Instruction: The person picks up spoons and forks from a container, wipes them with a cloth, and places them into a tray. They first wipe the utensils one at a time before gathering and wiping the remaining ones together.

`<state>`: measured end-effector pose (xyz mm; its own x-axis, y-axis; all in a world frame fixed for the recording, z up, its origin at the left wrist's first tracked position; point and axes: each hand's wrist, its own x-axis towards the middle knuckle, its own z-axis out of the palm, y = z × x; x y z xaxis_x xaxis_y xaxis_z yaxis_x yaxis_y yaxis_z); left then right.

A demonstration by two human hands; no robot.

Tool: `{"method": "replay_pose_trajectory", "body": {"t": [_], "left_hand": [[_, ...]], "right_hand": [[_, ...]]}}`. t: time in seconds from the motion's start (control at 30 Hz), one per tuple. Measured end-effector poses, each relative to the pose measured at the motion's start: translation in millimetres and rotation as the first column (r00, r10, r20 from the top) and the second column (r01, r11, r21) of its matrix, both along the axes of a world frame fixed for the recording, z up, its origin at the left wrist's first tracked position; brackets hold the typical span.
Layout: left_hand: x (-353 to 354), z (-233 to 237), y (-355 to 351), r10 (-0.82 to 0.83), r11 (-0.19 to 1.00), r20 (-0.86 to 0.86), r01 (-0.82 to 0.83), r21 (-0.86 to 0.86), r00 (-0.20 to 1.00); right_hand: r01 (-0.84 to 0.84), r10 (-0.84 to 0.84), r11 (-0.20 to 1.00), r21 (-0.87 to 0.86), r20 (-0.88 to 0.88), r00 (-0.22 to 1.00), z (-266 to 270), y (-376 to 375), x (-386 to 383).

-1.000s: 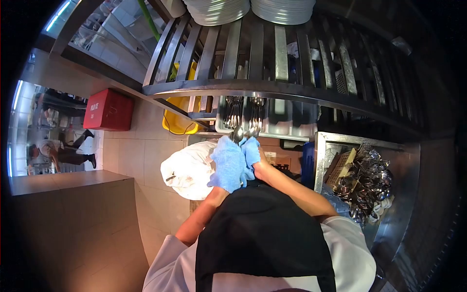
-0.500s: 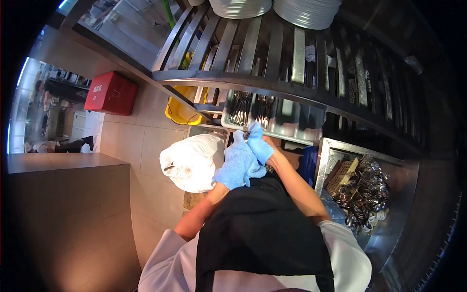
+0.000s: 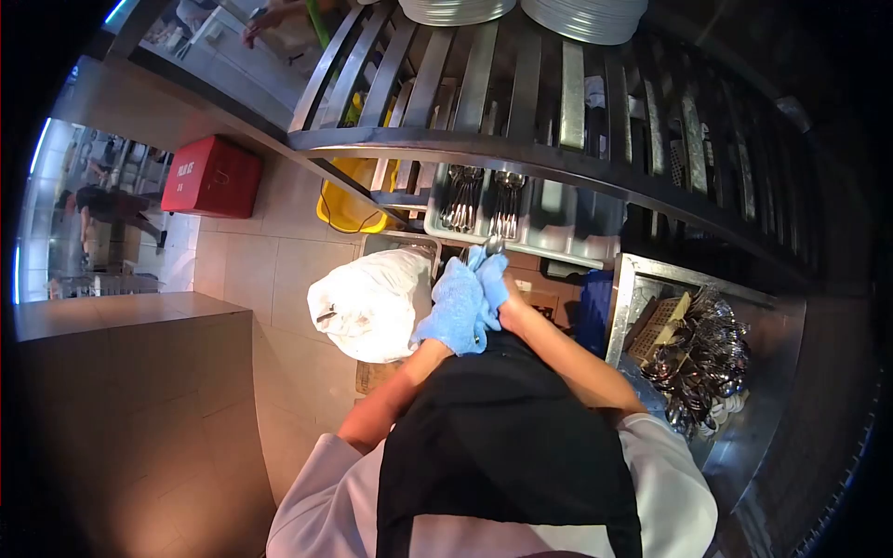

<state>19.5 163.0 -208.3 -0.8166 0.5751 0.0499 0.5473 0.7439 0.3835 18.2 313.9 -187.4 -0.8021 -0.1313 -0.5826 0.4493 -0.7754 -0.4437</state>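
A light blue cloth is bunched over both my hands in front of the black apron. My left hand is wrapped in it, its fingers hidden. My right hand grips another fold of the cloth, close against the left. A spoon shows its shiny bowl at the top of the folds. Just beyond the hands is a grey cutlery tray, with spoons in one compartment and more cutlery in the one to its left.
A slatted metal shelf with plate stacks overhangs the tray. To the right, a metal basin holds piled cutlery and a basket. A white bag stands left, with a yellow bucket and red box farther off.
My hands have drawn closer together, and the right has shifted slightly down. A spoon bowl now shows above the cloth. A person has appeared in the far left background.
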Motion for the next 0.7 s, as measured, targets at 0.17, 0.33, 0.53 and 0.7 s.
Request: {"method": "replay_pose_trajectory", "body": {"t": [0.17, 0.33, 0.53, 0.7], "left_hand": [[-11, 115, 15, -0.139, 0.904, 0.401, 0.281, -0.321, 0.905], [-12, 113, 18, 0.106, 0.864, 0.882, -0.481, 0.147, 0.460], [-2, 106, 19, -0.133, 0.785, 0.838, -0.460, 0.415, 0.529], [-8, 112, 31, -0.421, 0.618, 0.880, -0.641, 0.456, 0.220]], "right_hand": [[-0.074, 0.067, 0.991, 0.112, 0.066, 0.996, -73, 38, -39], [-0.248, 0.247, 0.969, 0.007, -0.134, 0.960, -73, 68, -52], [-0.105, 0.111, 0.981, 0.161, -0.029, 0.993, 5, 41, 3], [0.245, -0.232, 0.811, 0.532, -0.093, 0.968, -27, 35, -11]]}}
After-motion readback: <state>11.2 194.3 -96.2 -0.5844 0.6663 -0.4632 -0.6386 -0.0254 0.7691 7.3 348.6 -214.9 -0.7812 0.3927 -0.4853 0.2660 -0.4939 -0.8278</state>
